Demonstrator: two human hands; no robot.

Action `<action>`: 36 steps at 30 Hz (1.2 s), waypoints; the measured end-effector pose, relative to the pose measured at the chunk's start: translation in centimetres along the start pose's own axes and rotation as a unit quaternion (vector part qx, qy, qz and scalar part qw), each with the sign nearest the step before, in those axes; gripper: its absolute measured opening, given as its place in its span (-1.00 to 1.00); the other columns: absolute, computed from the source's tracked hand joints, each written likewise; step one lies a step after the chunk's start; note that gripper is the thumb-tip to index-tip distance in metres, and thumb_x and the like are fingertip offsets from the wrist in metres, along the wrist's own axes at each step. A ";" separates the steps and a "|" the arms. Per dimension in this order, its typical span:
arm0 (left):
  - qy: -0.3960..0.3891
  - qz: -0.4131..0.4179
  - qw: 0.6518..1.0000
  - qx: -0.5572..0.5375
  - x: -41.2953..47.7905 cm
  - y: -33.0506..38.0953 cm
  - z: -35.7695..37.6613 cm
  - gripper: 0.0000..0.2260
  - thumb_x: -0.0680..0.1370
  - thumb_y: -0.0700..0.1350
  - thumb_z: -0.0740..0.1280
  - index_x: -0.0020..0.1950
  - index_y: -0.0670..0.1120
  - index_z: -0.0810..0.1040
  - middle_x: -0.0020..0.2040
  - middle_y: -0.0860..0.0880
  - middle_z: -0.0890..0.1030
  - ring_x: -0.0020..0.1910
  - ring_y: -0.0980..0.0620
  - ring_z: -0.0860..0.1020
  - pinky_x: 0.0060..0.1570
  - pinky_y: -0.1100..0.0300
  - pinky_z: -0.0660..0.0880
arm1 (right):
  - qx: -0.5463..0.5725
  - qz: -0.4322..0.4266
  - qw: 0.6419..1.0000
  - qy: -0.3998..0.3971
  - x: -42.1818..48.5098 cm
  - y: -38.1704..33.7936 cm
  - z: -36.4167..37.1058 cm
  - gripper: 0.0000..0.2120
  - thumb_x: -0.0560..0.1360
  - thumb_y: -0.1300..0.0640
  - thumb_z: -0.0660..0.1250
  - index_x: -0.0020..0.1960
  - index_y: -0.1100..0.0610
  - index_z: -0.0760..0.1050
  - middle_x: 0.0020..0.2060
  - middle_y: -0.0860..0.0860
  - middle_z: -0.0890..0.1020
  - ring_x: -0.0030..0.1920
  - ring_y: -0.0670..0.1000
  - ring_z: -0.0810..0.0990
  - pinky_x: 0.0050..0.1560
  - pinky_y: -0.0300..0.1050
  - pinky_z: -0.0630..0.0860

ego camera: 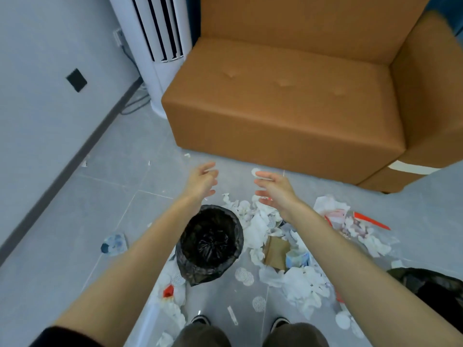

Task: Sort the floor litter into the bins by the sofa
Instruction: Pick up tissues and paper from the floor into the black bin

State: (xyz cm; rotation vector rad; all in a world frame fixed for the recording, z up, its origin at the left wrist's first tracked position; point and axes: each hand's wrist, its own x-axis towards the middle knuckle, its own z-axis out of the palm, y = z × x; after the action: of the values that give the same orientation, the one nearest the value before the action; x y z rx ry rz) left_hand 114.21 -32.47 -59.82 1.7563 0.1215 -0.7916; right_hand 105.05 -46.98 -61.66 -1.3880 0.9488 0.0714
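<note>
Crumpled white tissue surrounds the round black-bagged bin.

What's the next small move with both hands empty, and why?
Probably lower the right hand to the white tissue pile beside the black-lined bin and pinch a wad with the fingers. That hand and the left hand are both open and hold nothing. The pile looks like the nearest litter to the right hand, and the bin's open mouth is right next to it.
</note>
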 end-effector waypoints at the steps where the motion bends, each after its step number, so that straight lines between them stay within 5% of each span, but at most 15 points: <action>1: 0.003 -0.003 1.000 0.000 1.8 -2.4 0.5 -0.67 0.62 -0.18 0.18 0.40 -0.06 0.35 0.24 -0.08 0.46 0.11 0.00 0.46 0.12 0.10 0.44 | -0.004 0.005 1.000 0.001 2.0 2.1 0.4 -0.77 0.55 0.22 0.24 0.17 0.04 0.48 0.05 0.01 0.53 -0.12 -0.01 0.55 -0.15 -0.18 0.49; 12: 0.018 0.032 0.999 0.020 15.3 -20.7 3.6 -0.64 0.62 -0.20 0.15 0.43 -0.09 0.32 0.19 -0.09 0.43 0.11 -0.02 0.43 0.16 0.06 0.44 | -0.026 -0.008 1.000 -0.001 16.7 19.4 3.1 -0.72 0.56 0.27 0.18 0.23 0.08 0.46 0.06 0.04 0.50 -0.20 -0.02 0.50 -0.19 -0.19 0.47; 18: 0.026 0.065 0.997 0.021 17.2 -24.6 4.1 -0.64 0.62 -0.20 0.14 0.42 -0.08 0.32 -0.14 0.00 0.43 0.04 -0.03 0.43 0.17 0.06 0.42 | -0.039 -0.050 0.998 0.002 19.1 22.5 3.9 -0.70 0.57 0.27 0.15 0.26 0.09 0.44 0.14 0.06 0.50 -0.04 0.04 0.50 -0.01 -0.10 0.46; 24: 0.029 0.093 0.994 0.047 14.8 -25.5 3.5 -0.62 0.62 -0.19 0.14 0.45 -0.09 0.28 0.07 -0.06 0.42 0.24 -0.08 0.42 0.28 -0.01 0.40 | -0.056 -0.064 0.996 -0.015 17.0 23.5 4.7 -0.71 0.57 0.26 0.16 0.25 0.07 0.44 0.20 0.06 0.49 -0.02 0.05 0.51 0.01 -0.08 0.48; 28: 0.036 0.125 0.988 0.084 11.5 -24.9 3.4 -0.62 0.62 -0.17 0.13 0.45 -0.08 0.27 -0.06 0.00 0.43 0.01 0.00 0.44 0.09 0.11 0.42 | -0.074 -0.088 0.993 -0.023 13.8 23.8 4.5 -0.70 0.57 0.25 0.16 0.27 0.09 0.42 0.16 0.05 0.47 -0.02 0.06 0.49 -0.01 -0.08 0.44; 32: 0.035 0.163 0.977 0.132 8.0 -24.8 3.5 -0.60 0.60 -0.19 0.13 0.45 -0.09 0.27 0.07 -0.06 0.40 0.03 -0.02 0.41 -0.07 0.16 0.43 | -0.072 -0.106 0.991 -0.027 10.7 24.4 3.9 -0.70 0.57 0.25 0.16 0.28 0.10 0.43 0.11 0.03 0.46 0.01 0.06 0.49 0.01 -0.09 0.45; 36: 0.041 0.188 0.967 0.170 5.6 -25.1 3.4 -0.59 0.60 -0.21 0.13 0.46 -0.13 0.24 -0.05 -0.05 0.44 -0.10 0.02 0.43 -0.18 0.20 0.41 | -0.061 -0.120 0.991 -0.021 8.7 25.6 3.0 -0.70 0.57 0.25 0.16 0.29 0.10 0.42 0.19 0.07 0.47 0.00 0.07 0.48 0.02 -0.07 0.44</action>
State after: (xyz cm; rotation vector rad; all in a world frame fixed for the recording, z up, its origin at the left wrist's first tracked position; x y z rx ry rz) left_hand 105.40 -28.46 -83.91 2.0528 -0.3025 -0.4799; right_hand 97.88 -42.33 -87.51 -1.5992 0.7473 -0.0228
